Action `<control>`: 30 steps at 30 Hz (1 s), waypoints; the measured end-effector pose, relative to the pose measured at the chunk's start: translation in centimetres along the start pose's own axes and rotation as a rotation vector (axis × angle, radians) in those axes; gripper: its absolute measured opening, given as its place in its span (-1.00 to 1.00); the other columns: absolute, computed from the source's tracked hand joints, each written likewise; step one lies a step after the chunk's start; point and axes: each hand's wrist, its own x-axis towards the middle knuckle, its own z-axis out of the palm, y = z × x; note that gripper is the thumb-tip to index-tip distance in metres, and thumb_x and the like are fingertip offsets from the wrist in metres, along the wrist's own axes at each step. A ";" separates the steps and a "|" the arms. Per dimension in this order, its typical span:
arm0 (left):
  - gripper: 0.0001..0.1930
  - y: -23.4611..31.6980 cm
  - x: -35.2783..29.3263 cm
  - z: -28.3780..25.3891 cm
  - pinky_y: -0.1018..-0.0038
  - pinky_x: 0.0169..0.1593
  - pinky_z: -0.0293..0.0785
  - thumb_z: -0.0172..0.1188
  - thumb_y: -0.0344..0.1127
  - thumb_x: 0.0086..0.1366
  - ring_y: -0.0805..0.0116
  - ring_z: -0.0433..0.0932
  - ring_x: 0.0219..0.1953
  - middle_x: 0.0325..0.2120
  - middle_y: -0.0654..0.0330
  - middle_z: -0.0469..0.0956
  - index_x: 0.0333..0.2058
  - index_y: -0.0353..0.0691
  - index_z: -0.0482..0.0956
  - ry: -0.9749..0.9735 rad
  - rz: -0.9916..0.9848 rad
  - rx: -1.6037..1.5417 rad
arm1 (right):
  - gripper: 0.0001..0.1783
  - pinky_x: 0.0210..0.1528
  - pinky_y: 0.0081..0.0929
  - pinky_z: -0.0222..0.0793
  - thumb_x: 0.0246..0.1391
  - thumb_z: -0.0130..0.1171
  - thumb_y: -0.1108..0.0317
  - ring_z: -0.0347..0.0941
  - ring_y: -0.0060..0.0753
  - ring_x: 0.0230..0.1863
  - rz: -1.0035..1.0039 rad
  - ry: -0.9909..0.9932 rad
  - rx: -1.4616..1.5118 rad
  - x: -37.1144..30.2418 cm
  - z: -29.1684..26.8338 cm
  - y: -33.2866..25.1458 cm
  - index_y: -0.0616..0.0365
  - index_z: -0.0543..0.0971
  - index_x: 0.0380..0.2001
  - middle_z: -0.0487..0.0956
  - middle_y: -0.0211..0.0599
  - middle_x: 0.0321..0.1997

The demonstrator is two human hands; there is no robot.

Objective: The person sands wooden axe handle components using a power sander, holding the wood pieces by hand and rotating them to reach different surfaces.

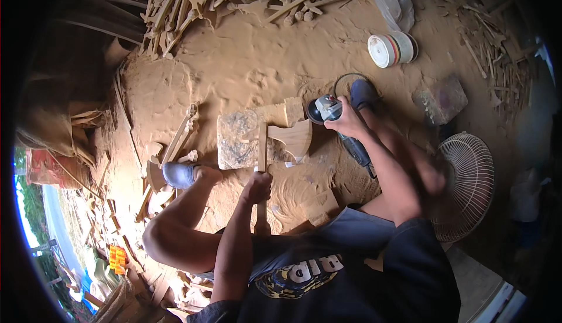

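Observation:
My left hand [257, 188] is closed round the handle of a wooden axe-shaped piece [291, 138]. Its broad flared blade points right, and the handle's lower end reaches down to my lap. Under its upper part lies a stained, worn block [235, 142], with a smaller wooden piece [294, 111] at the block's far right. My right hand [348, 121] grips an angle grinder [328, 108] by its head end, with the round dark disc toward the left. The disc is apart from the axe-shaped piece, beyond its blade. The grinder's dark body [356, 151] slants down below my hand.
Sawdust covers the ground [228, 71]. Carved wooden pieces [181, 7] are heaped at the far left, with more offcuts [175, 138] beside my left foot. A white striped bucket [391, 50] lies on its side. A caged fan [466, 185] stands right, and the grinder's cable [345, 77] loops near my right foot.

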 end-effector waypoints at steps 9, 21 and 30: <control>-0.68 -0.4 0.1 -0.5 0.35 -0.65 0.20 0.05 -0.04 0.41 0.43 0.27 -0.71 -0.74 0.51 0.23 -0.57 0.17 0.32 -0.096 0.113 0.011 | -0.06 -0.04 0.17 0.50 -0.14 0.44 0.11 0.61 0.44 -0.09 -0.114 -0.501 -0.424 -7.7 -2.2 -11.5 0.12 0.20 0.27 0.67 0.30 -0.19; -0.73 -5.2 4.9 -4.7 0.37 -0.48 0.21 0.28 0.07 0.22 0.46 0.43 -0.30 -0.61 0.65 0.33 -0.65 0.31 0.65 0.358 1.040 2.591 | -0.09 -0.03 0.24 0.54 -0.03 0.41 0.12 0.61 0.49 -0.09 -0.078 -0.332 -0.450 -6.0 -0.4 -8.6 0.16 0.16 0.29 0.66 0.38 -0.16; -0.73 -5.9 6.6 -5.4 0.34 -0.56 0.23 0.06 0.04 0.32 0.42 0.32 -0.60 -0.71 0.51 0.25 -0.56 0.19 0.38 -0.121 0.324 0.420 | -0.10 -0.05 0.20 0.52 -0.07 0.42 0.16 0.61 0.51 -0.15 -0.140 -0.574 -0.439 -7.7 -0.4 -11.5 0.21 0.19 0.26 0.64 0.43 -0.27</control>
